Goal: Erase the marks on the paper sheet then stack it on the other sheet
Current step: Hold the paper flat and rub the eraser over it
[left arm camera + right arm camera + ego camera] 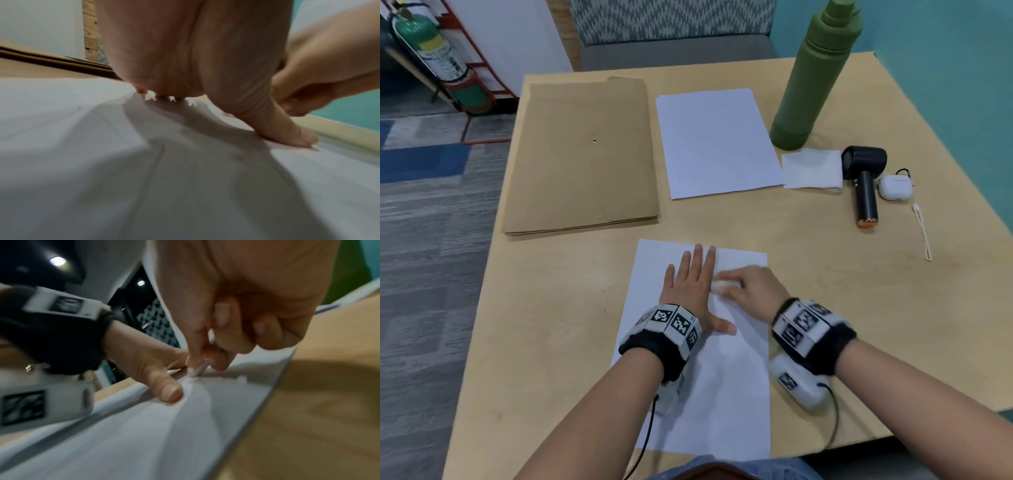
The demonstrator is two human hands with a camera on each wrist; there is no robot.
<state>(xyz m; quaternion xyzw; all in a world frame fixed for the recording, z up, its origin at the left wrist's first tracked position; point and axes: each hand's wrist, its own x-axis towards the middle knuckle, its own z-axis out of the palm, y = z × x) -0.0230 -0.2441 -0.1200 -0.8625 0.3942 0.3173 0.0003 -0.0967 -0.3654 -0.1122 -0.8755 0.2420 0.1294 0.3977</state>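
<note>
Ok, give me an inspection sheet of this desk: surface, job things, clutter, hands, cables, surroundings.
Surface: light wooden table.
Job's things: near paper sheet lies flat in front of the person; other sheet lies farther back; white eraser is on the near sheet.
Clutter: brown envelope, green bottle, folded tissue, black handheld fan, white earbud case, white strap.
Hands: left hand presses flat on the near sheet; right hand pinches the eraser.
Cables: black cable hangs from the right wrist unit; another from the left.
Surroundings: fire extinguisher in a red stand, upholstered seat, teal wall.
</note>
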